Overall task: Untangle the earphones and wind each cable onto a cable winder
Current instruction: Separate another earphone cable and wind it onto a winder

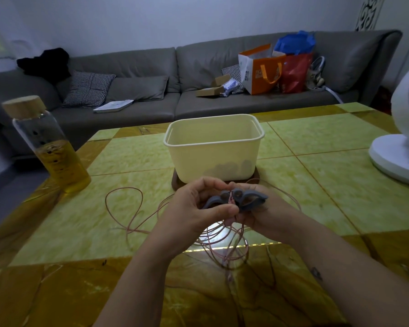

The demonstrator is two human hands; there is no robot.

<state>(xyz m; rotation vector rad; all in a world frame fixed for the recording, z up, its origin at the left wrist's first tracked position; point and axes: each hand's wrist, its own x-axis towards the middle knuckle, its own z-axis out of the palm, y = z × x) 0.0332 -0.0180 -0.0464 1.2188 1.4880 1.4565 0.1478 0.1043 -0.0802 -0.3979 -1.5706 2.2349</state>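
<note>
A grey fish-shaped cable winder (241, 200) sits between both hands above the middle of the table. My left hand (194, 211) grips its left end, thumb lying across the front. My right hand (267, 215) holds its right end from below. A thin pink earphone cable (132, 215) crosses the winder's middle notch, hangs down between the hands and spreads in loose loops over the table to the left and under the wrists. The earbuds are hard to make out in the tangle.
A cream plastic tub (213, 147) on a dark wooden base stands just beyond the hands, with dark shapes showing through its wall. A glass bottle (50, 147) of yellow liquid stands far left. A white fan (401, 142) is at the right edge. A grey sofa lies behind the table.
</note>
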